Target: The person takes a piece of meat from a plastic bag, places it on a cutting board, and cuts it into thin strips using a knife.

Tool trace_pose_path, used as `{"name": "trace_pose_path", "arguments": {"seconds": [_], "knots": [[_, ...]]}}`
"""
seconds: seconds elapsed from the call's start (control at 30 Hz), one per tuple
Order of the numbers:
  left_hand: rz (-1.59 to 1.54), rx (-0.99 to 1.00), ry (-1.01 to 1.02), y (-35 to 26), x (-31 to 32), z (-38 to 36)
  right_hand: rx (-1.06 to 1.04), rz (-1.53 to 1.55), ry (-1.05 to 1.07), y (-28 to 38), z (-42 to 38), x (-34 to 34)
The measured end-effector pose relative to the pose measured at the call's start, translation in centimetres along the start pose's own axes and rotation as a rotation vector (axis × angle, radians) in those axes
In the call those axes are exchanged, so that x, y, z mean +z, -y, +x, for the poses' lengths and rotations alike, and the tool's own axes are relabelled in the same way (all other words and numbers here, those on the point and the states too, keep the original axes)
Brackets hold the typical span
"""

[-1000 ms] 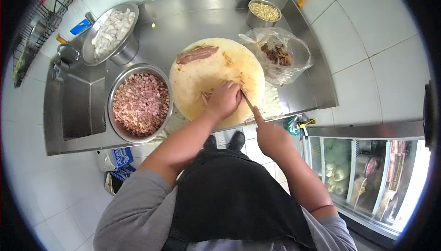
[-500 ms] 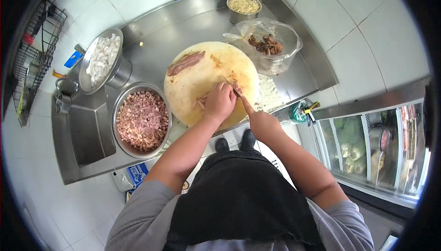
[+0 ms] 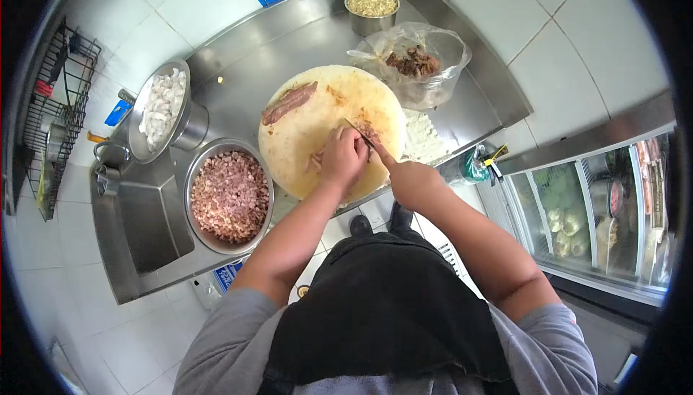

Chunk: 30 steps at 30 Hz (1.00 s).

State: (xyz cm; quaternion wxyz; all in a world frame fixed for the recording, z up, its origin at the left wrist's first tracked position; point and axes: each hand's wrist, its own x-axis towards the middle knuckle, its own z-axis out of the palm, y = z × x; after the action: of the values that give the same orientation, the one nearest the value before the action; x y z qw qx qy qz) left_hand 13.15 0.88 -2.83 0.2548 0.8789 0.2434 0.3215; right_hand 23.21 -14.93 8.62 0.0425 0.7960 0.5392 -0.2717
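Note:
A knife (image 3: 356,131) lies across small cut bits of meat (image 3: 369,133) on a round, stained chopping board (image 3: 289,142). My right hand (image 3: 413,182) is closed on its handle, index finger stretched along the blade. Beside the blade, my left hand (image 3: 343,155) presses curled fingers onto meat, mostly hidden under them. Pale meat strips (image 3: 316,159) stick out to the left of that hand. A longer raw piece of meat (image 3: 289,102) rests near the board's upper left edge.
Left of the board stand a bowl of diced meat (image 3: 228,196) and a tilted bowl of white pieces (image 3: 163,110). Behind are a pot of chopped pale food (image 3: 372,3) and a plastic bag (image 3: 442,55) holding brown pieces. A sink (image 3: 153,211) lies left, a glass-door fridge (image 3: 577,214) right.
The knife blade sits at a slightly different angle, with more of it showing past my left fingers. My right hand has shifted a little right and down. The whole view has tilted slightly.

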Motion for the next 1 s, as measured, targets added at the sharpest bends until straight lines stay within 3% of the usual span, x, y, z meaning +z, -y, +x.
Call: {"name": "trace_pose_path", "arguments": {"seconds": [0.13,0.37,0.53,0.67,0.8,0.87,1.0], "knots": [[0.095,-0.067,0.025,-0.4,-0.8,-0.4,-0.032,-0.011,0.048,0.6,-3.0,-2.0],[0.119,0.004,0.031,-0.1,-0.7,-0.7,-0.035,0.021,-0.037,0.4,0.8,1.0],[0.051,-0.023,-0.044,-0.9,-1.0,-0.9,-0.002,0.039,0.116,1.0,-3.2,-2.0],[0.106,0.004,-0.010,-0.3,-0.6,-0.9,-0.010,0.048,0.005,0.2,0.5,2.4],[0.110,-0.016,-0.017,-0.7,-0.9,-0.8,-0.040,-0.006,-0.002,0.6,-0.1,-0.2],[0.074,-0.047,-0.015,-1.1,-1.3,-0.9,-0.027,-0.001,0.116,2.0,-3.3,-3.6],[0.082,-0.005,-0.030,-0.2,-0.5,-1.1,-0.010,0.090,0.019,0.7,0.0,2.4]]}}
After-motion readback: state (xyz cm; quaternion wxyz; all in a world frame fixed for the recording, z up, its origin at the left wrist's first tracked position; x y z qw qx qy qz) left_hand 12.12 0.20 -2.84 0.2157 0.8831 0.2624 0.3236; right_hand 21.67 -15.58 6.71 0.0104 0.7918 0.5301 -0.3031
